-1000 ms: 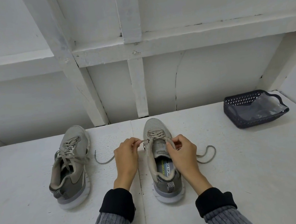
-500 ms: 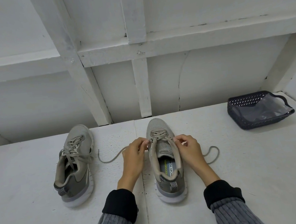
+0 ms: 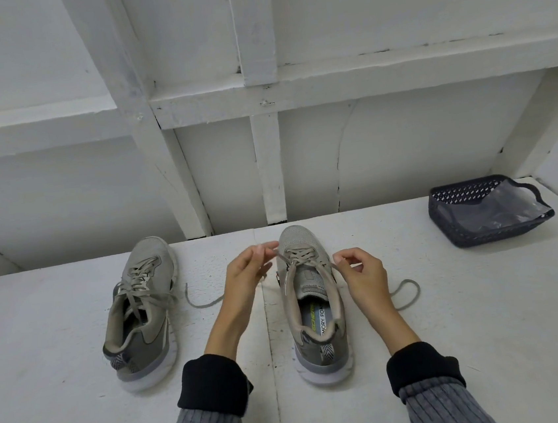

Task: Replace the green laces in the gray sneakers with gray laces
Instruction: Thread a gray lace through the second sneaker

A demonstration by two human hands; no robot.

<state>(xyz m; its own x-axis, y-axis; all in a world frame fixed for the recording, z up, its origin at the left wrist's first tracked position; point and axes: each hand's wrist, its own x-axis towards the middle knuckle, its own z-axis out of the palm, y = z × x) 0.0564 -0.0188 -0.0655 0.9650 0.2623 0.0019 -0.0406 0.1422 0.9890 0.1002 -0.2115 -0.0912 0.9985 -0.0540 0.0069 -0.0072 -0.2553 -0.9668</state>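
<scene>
— Two sneakers on the white counter (image 3: 453,313) in front of you, and you're on the right sneaker (image 3: 312,297)!

— Your left hand (image 3: 248,275) pinches one end of the gray lace (image 3: 301,255) up beside the toe. Your right hand (image 3: 363,273) pinches the other end beside the eyelets; its tail loops on the counter.

— And the left sneaker (image 3: 142,312)?

— Fully laced in gray, well left of your hands. Far right sits a dark basket (image 3: 472,232).

gray sneakers (image 3: 313,306) upright, gray laces (image 3: 301,255) threaded
</scene>
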